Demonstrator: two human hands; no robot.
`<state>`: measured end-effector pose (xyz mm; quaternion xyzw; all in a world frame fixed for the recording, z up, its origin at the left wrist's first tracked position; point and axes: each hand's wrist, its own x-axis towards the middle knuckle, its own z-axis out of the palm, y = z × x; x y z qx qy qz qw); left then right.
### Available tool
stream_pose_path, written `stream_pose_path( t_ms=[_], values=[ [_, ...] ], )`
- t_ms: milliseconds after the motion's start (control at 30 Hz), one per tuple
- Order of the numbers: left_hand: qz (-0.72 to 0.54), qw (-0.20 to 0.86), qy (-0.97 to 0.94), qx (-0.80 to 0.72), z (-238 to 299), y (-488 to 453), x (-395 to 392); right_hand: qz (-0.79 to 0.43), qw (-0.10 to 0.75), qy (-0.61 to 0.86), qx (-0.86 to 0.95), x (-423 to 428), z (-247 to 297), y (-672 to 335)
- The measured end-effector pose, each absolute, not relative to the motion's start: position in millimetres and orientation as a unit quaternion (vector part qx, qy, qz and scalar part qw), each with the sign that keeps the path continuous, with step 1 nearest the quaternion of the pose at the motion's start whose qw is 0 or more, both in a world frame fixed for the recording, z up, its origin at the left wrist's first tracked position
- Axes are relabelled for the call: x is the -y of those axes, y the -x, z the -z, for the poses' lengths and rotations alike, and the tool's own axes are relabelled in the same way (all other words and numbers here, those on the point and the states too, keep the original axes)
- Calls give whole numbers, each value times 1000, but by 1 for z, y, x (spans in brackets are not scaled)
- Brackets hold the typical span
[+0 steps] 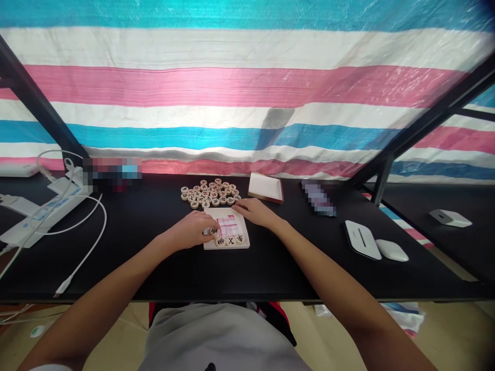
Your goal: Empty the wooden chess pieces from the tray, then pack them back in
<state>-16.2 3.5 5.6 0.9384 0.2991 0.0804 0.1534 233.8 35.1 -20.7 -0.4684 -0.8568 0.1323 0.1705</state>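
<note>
A shallow white box (246,239) lies on the black table in front of me, with pink lines on its floor. Along its near edge sit several round Chinese chess pieces (230,240) with black characters. At the box's left side, my left hand (192,229) pinches another Chinese chess piece (213,232) between thumb and fingers. My right hand (257,212) rests at the far right corner of the box, fingers stretched toward the pile; nothing shows in it. Just beyond the box is a group of loose Chinese chess pieces (209,194), marked red or black.
A white box lid or tray (266,186) stands behind my right hand. To the right lie a blurred phone-like object (319,198), a white flat device (362,240) and a white mouse (392,251). A power strip (50,214) with white cables occupies the left.
</note>
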Motion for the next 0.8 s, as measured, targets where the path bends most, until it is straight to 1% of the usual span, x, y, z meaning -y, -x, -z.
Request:
stream_pose_path(
  t_ms=[100,267,367,467,600,700,800],
  values=[
    [-106,156,-932,-310,-3,19,-6,-126,171,464,860,-35,21,-234],
    [-148,197,-912,-329,-5,24,-13,-127,166,461,862,-37,22,-235],
    [-150,189,-901,-361,-10,29,-17,-129,172,456,864,-37,23,-235],
    [-131,153,-892,-405,-15,37,-23,-131,174,455,863,-36,22,-235],
    [-62,135,-866,-478,-17,48,-30,-135,174,458,861,-36,21,-235],
    [-24,116,-856,-504,-17,49,-33,-136,172,459,861,-36,22,-235],
    [-13,83,-854,-514,-19,46,-31,-132,169,459,862,-36,22,-235]
  ],
)
